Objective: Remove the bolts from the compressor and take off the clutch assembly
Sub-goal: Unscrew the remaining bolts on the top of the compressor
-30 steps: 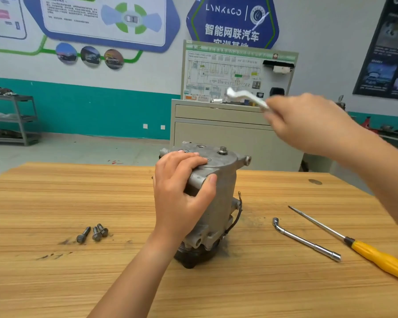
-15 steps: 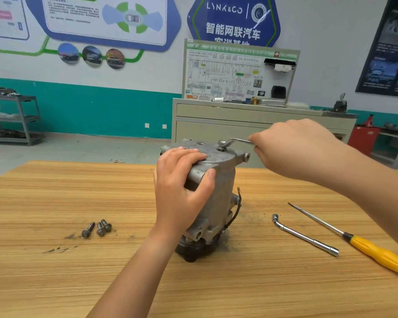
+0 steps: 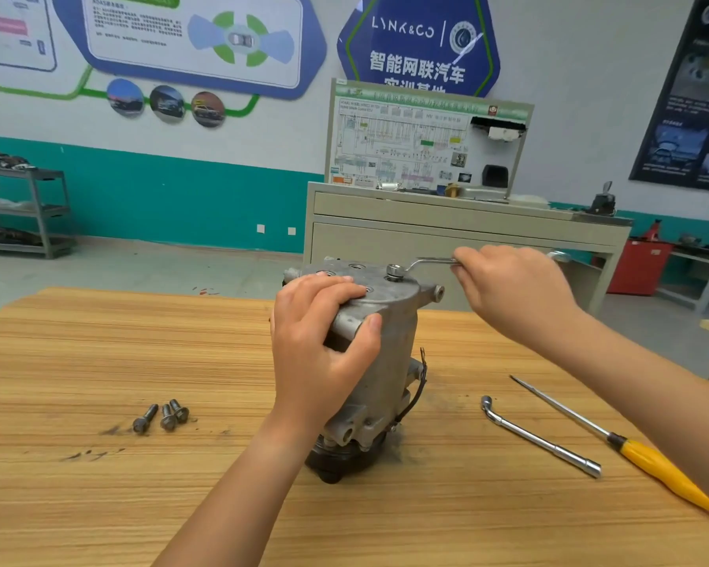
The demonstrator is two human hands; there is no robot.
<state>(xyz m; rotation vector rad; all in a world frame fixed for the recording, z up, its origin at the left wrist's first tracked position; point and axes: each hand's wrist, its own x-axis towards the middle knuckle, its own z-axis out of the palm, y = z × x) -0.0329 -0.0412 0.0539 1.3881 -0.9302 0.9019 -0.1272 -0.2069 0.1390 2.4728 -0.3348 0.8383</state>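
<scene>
- On the pale wooden table [image 3: 99,341], grips the top edge of the upright grey cast-metal compressor [image 3: 391,354] with left hand [image 3: 316,358].
- Clamps right hand [image 3: 512,292] round bent silver socket wrench [image 3: 428,262], socket end down on that housing's top face.

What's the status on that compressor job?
Left hand grips compressor. Right hand holds wrench, socket seated on top. Three bolts out, on table. Nothing blocking.

The right hand [image 3: 512,292] has dropped from mid-air; its L-shaped socket wrench [image 3: 430,261], raised a second ago, now sits on the top bolt [image 3: 394,277] of the compressor [image 3: 398,354]. The handle points toward 3 o'clock.
</scene>
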